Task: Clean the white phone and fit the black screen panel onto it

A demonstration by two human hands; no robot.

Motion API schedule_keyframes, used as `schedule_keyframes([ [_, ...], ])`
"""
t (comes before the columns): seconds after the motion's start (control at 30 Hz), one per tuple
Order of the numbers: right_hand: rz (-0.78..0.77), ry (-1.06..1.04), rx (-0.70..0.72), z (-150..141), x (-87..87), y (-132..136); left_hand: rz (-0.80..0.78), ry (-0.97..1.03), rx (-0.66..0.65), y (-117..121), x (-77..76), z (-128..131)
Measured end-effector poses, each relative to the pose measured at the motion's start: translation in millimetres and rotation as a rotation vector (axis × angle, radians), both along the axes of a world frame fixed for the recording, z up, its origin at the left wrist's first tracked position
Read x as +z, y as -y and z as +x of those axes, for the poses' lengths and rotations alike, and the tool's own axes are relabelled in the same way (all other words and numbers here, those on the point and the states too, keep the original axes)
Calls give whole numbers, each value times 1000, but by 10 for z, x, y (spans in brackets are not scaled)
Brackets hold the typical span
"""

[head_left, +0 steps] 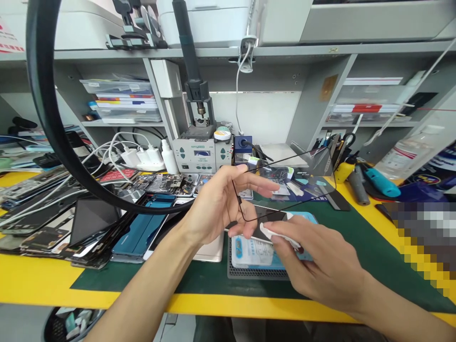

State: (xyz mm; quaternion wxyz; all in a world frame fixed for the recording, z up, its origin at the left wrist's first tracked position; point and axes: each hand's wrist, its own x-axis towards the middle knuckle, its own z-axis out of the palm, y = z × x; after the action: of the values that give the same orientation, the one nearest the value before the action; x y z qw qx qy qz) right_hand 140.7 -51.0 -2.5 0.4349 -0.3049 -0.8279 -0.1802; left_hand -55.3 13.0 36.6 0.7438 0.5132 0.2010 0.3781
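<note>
My left hand (221, 202) holds a clear glass screen protector (299, 173) with a thin black border by its near end, thumb above and fingers below. The sheet is tilted, its far end up to the right. Pinched between the thumb and fingers of my right hand (320, 261) is a small white wipe (278, 235), close to the near edge of the glass; I cannot tell whether they touch. Below both hands lies a phone (267, 213) with a dark screen, partly hidden by them. Under it are a blue-and-white packet (254, 254) and a black perforated mat (249, 273).
Stacked phones and screens (46, 228) crowd the left of the green work mat (199, 287). A soldering station (197, 154) stands behind. A black ring (39, 85) curves across the left foreground. Tools in a yellow holder (344, 171) and a clear bottle (402, 152) stand right.
</note>
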Motion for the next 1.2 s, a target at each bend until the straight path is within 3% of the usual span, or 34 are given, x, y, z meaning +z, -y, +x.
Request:
schedule_keyframes([
  [0.37,52,-9,-89,-14,40,-36,10,10,-25,-3,-9,14],
  [0.6,39,-12,-57,-17,-18,-57,-2,11,-24,-10,-19,6],
  [0.8,-91,-32,-4,-30,16,-4,-9,26,-18,-11,-19,5],
  [1.2,-32,-83,-12,-27,52,31,-46,111,-73,-15,4,-23],
])
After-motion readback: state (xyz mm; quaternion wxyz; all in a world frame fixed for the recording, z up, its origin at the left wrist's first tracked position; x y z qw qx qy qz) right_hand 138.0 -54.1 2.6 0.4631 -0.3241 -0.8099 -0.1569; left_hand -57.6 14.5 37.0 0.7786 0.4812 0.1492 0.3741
